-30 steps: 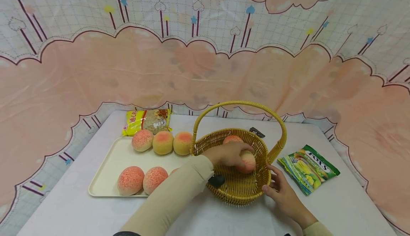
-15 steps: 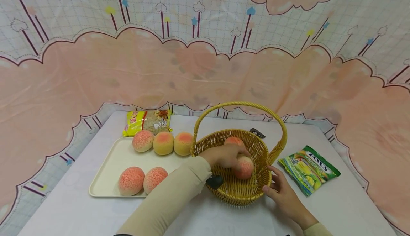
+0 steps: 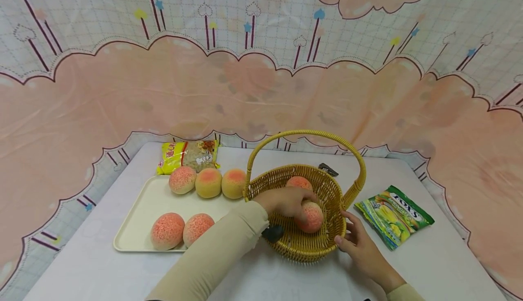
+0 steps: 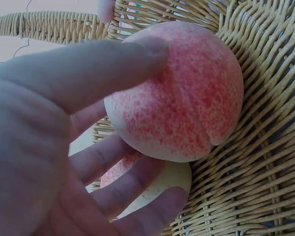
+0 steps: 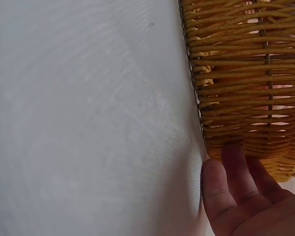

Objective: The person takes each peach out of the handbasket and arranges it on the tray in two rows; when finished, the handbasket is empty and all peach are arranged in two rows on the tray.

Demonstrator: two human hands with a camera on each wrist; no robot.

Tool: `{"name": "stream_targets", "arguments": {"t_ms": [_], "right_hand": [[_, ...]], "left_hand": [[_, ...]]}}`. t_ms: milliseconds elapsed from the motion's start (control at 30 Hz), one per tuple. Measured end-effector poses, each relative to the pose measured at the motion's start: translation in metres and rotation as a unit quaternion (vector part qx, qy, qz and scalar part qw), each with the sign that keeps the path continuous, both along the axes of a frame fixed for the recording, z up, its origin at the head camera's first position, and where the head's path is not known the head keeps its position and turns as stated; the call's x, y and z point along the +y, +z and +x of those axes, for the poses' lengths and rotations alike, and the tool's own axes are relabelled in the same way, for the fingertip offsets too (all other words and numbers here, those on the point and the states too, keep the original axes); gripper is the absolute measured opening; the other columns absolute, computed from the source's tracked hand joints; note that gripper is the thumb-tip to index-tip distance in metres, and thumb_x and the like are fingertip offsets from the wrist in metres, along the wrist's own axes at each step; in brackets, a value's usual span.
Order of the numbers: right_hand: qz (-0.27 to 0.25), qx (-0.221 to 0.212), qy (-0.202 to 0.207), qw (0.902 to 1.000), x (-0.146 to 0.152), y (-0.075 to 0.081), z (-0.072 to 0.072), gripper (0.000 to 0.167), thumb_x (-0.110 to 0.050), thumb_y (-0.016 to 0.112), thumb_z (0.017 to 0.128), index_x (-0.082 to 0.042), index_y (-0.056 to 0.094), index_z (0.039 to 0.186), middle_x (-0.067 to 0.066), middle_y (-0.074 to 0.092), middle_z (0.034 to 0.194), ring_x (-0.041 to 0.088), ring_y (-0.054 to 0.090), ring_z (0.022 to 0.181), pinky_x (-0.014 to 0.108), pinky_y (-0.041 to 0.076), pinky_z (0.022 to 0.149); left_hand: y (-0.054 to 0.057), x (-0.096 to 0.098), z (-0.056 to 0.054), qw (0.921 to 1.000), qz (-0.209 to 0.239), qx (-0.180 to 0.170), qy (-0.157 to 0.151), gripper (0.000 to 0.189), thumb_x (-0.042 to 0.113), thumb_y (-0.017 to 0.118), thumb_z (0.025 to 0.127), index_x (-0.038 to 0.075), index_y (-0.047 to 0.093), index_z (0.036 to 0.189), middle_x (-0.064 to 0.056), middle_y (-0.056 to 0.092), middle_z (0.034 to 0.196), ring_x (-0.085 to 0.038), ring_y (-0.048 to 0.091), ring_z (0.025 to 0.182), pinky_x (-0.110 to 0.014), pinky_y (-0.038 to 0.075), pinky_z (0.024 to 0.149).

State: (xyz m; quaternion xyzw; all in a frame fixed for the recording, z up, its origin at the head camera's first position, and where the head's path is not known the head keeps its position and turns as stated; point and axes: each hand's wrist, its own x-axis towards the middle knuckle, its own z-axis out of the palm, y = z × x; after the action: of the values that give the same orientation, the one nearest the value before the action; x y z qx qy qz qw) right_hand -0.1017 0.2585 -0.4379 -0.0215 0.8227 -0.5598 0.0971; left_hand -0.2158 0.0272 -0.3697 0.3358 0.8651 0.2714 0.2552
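Note:
Inside the yellow wicker basket [image 3: 300, 245], my left hand [image 3: 286, 200] holds a pink-speckled peach [image 3: 312, 219]. The left wrist view shows the thumb laid across this peach [image 4: 201, 93], with its crease facing the camera. Below it, the other fingers lie against a second, paler-bottomed peach [image 4: 160, 182]. Behind the hand, that peach [image 3: 299, 183] is partly covered in the head view. My right hand [image 3: 363, 251] grips the basket's right side near the foot of its handle. Its fingers touch the outer weave in the right wrist view, low against the basket [image 5: 250, 88].
Left of the basket, a cream tray [image 3: 151, 205] carries several peaches [image 3: 167, 231] in two rows, partly behind the left sleeve. A yellow snack bag [image 3: 188, 155] lies behind it. A green candy bag [image 3: 394, 217] lies at right, and a small dark packet [image 3: 328, 170] behind the basket.
My left hand has moved the peach slightly down and toward the near side of the basket, turning it so its speckled side shows. The right hand stays where it was.

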Motion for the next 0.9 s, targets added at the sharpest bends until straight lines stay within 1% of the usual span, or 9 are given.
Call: {"name": "stream_targets", "arguments": {"t_ms": [233,333,667,767,900], "right_hand": [[-0.015,0.018,-0.009,0.9997,-0.0026,-0.0009,0.0024,0.063,-0.015,0.055,0.102,-0.014,0.019,0.155,0.036,0.034,0.147,0.043,0.052,0.124,0.041,0.054,0.088],[-0.013,0.020,-0.013,0.9996,-0.0032,-0.0011,0.0032,0.063,-0.014,0.054,0.102,-0.014,0.019,0.155,0.036,0.035,0.147,0.042,0.051,0.124,0.040,0.054,0.088],[-0.020,0.015,-0.003,0.9997,-0.0019,0.0007,0.0032,0.063,-0.014,0.053,0.102,-0.014,0.018,0.155,0.037,0.031,0.149,0.045,0.049,0.126,0.046,0.055,0.089],[-0.016,0.012,-0.002,0.9998,-0.0014,0.0010,0.0041,0.064,-0.015,0.053,0.102,-0.014,0.018,0.155,0.038,0.031,0.148,0.045,0.049,0.126,0.046,0.055,0.089],[-0.009,0.009,0.001,0.9999,-0.0007,0.0008,0.0052,0.064,-0.016,0.053,0.102,-0.013,0.017,0.155,0.038,0.030,0.149,0.046,0.047,0.128,0.048,0.054,0.091]], "left_hand": [[-0.0010,-0.0010,0.0027,1.0000,0.002,0.004,-0.001,0.049,0.015,0.080,0.084,0.020,0.064,0.130,0.005,0.063,0.114,-0.010,0.058,0.098,-0.026,0.050,0.082],[-0.0009,-0.0011,0.0039,1.0000,0.002,0.007,-0.005,0.048,0.016,0.080,0.084,0.019,0.064,0.129,0.005,0.063,0.112,-0.009,0.058,0.097,-0.025,0.050,0.081],[-0.0019,-0.0024,0.0065,0.9999,0.002,0.014,-0.002,0.049,0.015,0.081,0.082,0.018,0.063,0.128,0.006,0.062,0.110,-0.008,0.057,0.096,-0.025,0.049,0.084],[-0.0020,-0.0030,0.0081,0.9998,-0.001,0.017,-0.003,0.047,0.015,0.081,0.082,0.018,0.063,0.125,0.007,0.062,0.107,-0.009,0.057,0.094,-0.025,0.048,0.083],[-0.0029,-0.0045,0.0101,0.9996,-0.001,0.027,-0.010,0.040,0.015,0.080,0.081,0.019,0.064,0.117,0.008,0.061,0.101,-0.009,0.057,0.091,-0.024,0.048,0.079]]}}
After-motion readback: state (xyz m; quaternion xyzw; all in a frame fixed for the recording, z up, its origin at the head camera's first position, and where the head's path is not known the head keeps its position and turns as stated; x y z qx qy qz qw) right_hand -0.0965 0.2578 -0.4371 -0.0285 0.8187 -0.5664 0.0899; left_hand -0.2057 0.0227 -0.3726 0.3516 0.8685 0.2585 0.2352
